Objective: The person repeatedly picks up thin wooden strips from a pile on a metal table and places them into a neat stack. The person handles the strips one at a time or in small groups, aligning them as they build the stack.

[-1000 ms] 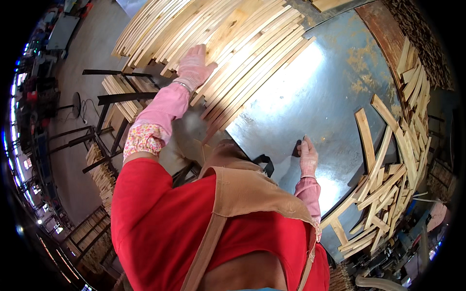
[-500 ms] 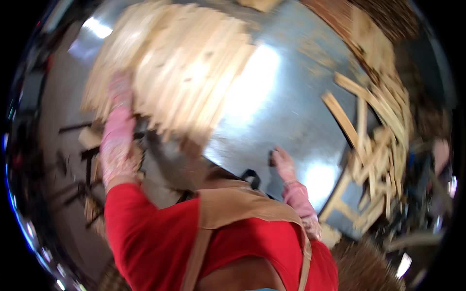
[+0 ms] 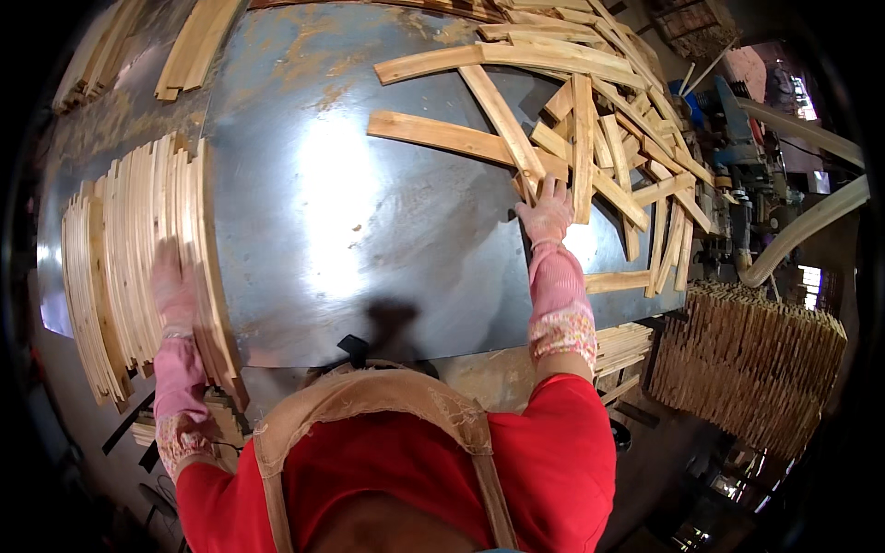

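My left hand (image 3: pixel 172 293), slightly blurred, lies flat with fingers extended on a row of pale wooden strips (image 3: pixel 129 249) set side by side at the table's left. On the right, my right hand (image 3: pixel 548 219) reaches the near end of a wooden slat (image 3: pixel 498 115) in a loose pile. Its fingers are spread and touch the wood there; no closed grip shows. Another slat (image 3: pixel 442 138) lies crossing under that one, its left end pointing over the bare metal. Pink sleeve covers reach down to both wrists.
The shiny grey metal table (image 3: pixel 286 276) spreads between the strips and the jumbled slats (image 3: pixel 636 138). More strips (image 3: pixel 198 46) lie at the far left. A tall stack of wood (image 3: pixel 747 364) stands off the table's right side, near machinery with a pale hose (image 3: pixel 802 221).
The view has swung toward the right, so the strip row now sits far left. My right hand has moved from over bare metal to the slat pile; my left hand stays on the strips.
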Available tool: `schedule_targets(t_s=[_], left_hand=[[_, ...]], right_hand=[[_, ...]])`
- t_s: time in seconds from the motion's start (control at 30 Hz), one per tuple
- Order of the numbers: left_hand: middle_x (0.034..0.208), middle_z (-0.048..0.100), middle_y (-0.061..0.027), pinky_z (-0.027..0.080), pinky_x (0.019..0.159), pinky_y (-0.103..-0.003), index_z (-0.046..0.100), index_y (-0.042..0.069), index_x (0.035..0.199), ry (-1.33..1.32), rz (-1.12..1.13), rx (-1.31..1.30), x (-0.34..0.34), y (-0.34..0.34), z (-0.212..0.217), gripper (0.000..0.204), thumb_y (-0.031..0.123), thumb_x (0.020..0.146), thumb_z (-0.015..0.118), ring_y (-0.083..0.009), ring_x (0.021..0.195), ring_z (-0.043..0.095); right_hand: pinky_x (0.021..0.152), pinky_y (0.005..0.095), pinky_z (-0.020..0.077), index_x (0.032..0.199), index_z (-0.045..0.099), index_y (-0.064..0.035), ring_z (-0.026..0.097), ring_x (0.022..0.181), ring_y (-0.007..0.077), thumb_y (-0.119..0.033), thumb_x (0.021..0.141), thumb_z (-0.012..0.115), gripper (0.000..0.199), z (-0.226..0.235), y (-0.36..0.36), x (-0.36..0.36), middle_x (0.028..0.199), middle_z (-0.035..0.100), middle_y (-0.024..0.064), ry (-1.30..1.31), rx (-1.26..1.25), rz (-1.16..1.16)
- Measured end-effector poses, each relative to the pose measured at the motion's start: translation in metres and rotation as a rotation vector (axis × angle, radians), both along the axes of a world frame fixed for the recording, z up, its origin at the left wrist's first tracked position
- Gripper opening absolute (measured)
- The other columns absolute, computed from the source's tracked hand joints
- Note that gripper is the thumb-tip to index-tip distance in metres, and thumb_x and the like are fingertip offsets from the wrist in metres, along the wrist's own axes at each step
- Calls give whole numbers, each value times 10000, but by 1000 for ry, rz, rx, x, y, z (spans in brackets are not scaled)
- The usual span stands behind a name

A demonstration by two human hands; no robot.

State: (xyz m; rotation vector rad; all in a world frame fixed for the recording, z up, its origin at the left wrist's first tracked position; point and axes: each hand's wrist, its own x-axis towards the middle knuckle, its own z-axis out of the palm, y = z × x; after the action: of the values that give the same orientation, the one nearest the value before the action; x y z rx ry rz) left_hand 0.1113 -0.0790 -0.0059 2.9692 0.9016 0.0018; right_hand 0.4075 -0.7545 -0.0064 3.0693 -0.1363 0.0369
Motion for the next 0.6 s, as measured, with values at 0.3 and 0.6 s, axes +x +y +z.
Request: schedule_targets(t_s=[0.3,0.6], left_hand=[[1268,726,-173,534,1095,-400,599,-1,1433,81,278,-2111,186,-375,-70,555,363,1030,714,-281,1166,708],[1143,734,-111,579,936,-351,587,-46,1378,-48,185,-1672,144,-393,-29,502,183,951,715,-209,994,709]], right_hand=[[1045,495,541,1514,542,-115,686,1201,440,-357,944,687,637,5,51,-39,1206,738,268,930,808,338],[1146,489,461,1526,574,-181,542,1404,378,-329,911,753,657,-35,-2,99,1516,594,151,141,52,698]])
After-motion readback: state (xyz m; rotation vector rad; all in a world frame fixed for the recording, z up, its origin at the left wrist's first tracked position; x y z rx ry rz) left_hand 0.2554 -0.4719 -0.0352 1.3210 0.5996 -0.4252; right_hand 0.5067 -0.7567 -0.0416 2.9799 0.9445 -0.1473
